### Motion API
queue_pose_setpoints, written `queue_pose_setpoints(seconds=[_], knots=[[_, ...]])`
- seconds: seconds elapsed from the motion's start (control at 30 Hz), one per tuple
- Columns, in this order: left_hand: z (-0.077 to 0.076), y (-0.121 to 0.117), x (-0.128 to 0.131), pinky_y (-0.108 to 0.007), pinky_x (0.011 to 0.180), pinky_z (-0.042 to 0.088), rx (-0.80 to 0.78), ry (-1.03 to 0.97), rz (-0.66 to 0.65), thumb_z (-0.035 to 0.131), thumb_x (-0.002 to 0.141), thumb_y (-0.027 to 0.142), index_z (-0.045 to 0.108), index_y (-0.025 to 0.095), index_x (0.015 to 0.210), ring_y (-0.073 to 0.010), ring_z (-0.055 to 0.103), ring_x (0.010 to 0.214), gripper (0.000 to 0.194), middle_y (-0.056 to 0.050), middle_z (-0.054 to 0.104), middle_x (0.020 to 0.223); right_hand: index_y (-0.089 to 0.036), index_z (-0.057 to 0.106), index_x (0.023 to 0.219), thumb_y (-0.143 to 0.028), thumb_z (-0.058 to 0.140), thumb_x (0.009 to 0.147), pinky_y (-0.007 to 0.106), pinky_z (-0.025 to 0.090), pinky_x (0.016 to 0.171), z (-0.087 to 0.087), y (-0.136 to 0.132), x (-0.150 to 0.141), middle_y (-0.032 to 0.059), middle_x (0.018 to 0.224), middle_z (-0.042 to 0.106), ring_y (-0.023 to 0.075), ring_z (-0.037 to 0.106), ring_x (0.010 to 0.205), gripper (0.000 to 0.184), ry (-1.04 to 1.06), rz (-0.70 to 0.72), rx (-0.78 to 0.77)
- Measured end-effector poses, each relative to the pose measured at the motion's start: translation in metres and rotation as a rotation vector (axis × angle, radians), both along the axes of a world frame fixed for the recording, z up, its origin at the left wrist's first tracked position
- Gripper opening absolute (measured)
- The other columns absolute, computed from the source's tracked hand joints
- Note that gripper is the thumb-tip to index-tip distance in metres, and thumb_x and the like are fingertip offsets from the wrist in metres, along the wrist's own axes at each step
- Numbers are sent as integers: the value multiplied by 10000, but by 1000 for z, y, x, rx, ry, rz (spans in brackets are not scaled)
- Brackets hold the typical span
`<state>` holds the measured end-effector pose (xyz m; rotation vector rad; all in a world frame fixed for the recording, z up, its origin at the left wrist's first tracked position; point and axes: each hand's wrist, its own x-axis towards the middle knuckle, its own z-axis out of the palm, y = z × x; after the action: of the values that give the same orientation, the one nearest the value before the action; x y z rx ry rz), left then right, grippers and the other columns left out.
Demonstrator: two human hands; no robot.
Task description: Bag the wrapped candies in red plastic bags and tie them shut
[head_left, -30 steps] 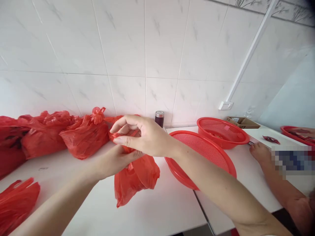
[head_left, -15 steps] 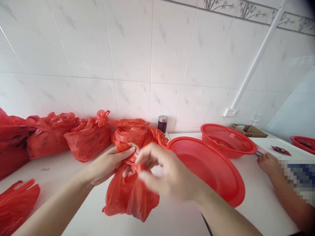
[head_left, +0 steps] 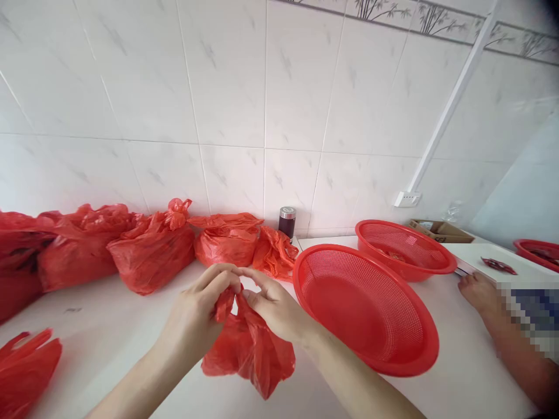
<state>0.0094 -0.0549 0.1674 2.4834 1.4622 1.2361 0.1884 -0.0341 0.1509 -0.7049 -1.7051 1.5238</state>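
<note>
A red plastic bag (head_left: 257,355) hangs between my two hands above the white table, its lower part bulging a little. My left hand (head_left: 205,308) is closed around one gathered part of the bag's top. Thumb and fingers of my right hand (head_left: 271,299) pinch another twisted part, close beside the left fingertips. A small gap shows between the two gathered strands. What is inside the bag cannot be made out. Just right of my right hand stands a red perforated basket (head_left: 349,314) with nothing visible in it.
Several filled red bags (head_left: 151,256) line the tiled wall at left; another red bag (head_left: 30,372) lies front left. A dark flask (head_left: 287,223) stands behind. At right are a second basket (head_left: 404,262), a cardboard box (head_left: 445,231) and another person's hand (head_left: 476,291).
My right hand has moved in to the left hand and now pinches the bag's top. My left hand has turned over, knuckles up. The bag has shifted slightly right.
</note>
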Motion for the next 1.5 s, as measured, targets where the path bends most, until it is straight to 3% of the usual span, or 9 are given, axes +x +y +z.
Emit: queue_pose_setpoints(seconds=[0.1,0.27,0.43,0.57,0.77,0.9,1.13,1.37,1.5], knots=[[-4,-5,-2,-206,633,493,-83,-91,-33,466,848,181,606,278,1040,-145,639,798,257,-3,668,1060,-206,596,912,-486,527,926,243,408,663,4,-6,2,-20,768,503,104,471,674,289,-10,23,-21],[-33,-27,-37,-267,771,525,-578,-216,-99,440,917,354,610,325,1183,-194,655,849,318,2,704,1075,-190,557,832,-437,446,979,280,417,877,6,-32,8,9,846,579,139,556,882,308,81,-84,61],[-110,-63,-116,-289,841,484,-632,-396,222,400,917,526,648,257,808,-228,636,878,382,-5,708,874,-201,483,759,-486,467,954,302,484,831,-53,-45,22,-1,798,532,135,555,782,346,127,-289,-145],[-148,-83,-122,-302,795,476,-615,-482,339,415,883,582,611,241,753,-230,615,802,414,-19,676,797,-218,411,751,-539,422,947,285,506,742,-106,-33,10,-8,799,475,149,552,788,376,125,-566,-255],[-156,-56,-55,-336,854,457,-440,-632,599,319,891,627,566,242,992,-239,579,990,468,-62,620,1068,-231,457,837,-459,273,996,290,447,720,-130,-22,-54,13,822,540,167,544,770,334,-257,-712,172],[-158,-36,-39,-293,675,455,-561,-576,575,297,913,616,510,263,796,-194,582,741,429,6,626,822,-234,520,897,-366,250,998,259,400,592,-143,-15,-79,31,893,575,151,564,673,317,-560,-651,402],[-159,-27,-59,-263,572,390,-697,-430,624,240,930,582,455,284,775,-189,497,571,399,35,565,600,-249,531,862,-355,297,985,226,391,584,-157,4,-63,-6,819,638,145,607,662,285,-656,-567,436],[-165,-21,-83,-279,561,337,-738,-232,738,392,861,307,594,317,870,-226,535,634,203,-13,653,715,-241,508,861,-363,281,982,231,303,518,-174,21,-41,-12,659,612,155,556,567,285,-743,-681,369],[-170,-27,-95,-294,556,308,-694,-187,795,473,751,205,661,317,917,-259,565,717,274,-41,706,848,-239,509,830,-373,313,961,250,192,476,-177,28,-30,-29,510,505,168,478,460,271,-821,-713,328]])
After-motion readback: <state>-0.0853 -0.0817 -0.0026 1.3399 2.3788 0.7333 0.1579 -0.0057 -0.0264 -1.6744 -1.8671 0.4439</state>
